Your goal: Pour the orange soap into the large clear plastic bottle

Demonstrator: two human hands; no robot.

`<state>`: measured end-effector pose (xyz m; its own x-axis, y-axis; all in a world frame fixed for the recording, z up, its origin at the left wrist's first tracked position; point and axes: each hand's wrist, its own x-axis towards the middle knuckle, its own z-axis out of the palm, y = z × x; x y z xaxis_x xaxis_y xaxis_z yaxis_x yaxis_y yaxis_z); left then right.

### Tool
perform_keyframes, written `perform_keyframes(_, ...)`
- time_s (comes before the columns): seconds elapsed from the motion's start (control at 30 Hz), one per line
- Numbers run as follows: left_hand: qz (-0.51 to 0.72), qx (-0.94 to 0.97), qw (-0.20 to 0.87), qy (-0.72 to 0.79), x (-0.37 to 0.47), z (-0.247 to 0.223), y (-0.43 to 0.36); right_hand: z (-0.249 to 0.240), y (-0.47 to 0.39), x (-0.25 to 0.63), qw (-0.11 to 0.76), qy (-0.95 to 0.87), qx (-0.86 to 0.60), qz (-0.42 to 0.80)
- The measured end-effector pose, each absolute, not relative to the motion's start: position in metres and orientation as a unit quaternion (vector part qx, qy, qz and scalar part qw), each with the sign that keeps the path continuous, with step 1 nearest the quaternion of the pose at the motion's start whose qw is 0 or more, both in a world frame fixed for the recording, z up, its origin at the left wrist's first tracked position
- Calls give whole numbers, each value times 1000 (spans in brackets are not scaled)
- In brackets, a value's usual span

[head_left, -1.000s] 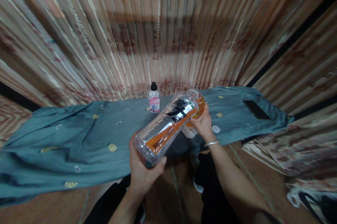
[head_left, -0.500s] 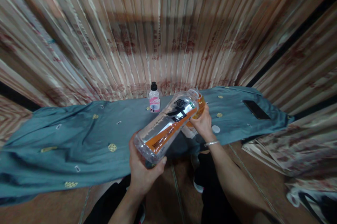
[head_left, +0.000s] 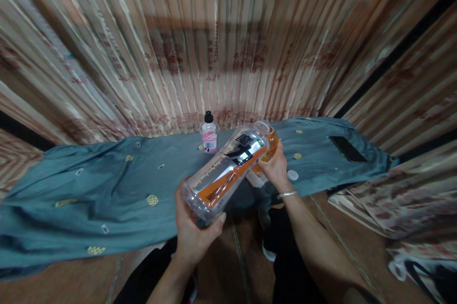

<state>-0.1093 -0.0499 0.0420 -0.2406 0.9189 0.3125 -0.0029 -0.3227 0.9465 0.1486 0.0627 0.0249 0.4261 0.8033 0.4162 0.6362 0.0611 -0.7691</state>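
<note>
A large clear bottle with an orange and silver label is tilted, its base low at the left and its neck up at the right. My left hand is wrapped round its base end. My right hand grips a container of orange liquid, partly hidden behind the clear bottle's neck. The two mouths are close together; whether they touch cannot be made out. Something pale and crumpled shows below my right hand. A white round cap lies on the cloth beside my right wrist.
A small bottle with black top and pink label stands behind the large bottle. A dark phone lies at the right on the green cloth. Pleated curtains hang behind and at the sides. My legs and a tiled floor show below.
</note>
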Motion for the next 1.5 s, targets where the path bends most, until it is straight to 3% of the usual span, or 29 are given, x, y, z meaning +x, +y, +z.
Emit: perform_keyframes(1.5, 631, 493, 366, 475, -110, 49, -51, 28, 63, 147, 503, -525, -679, 98)
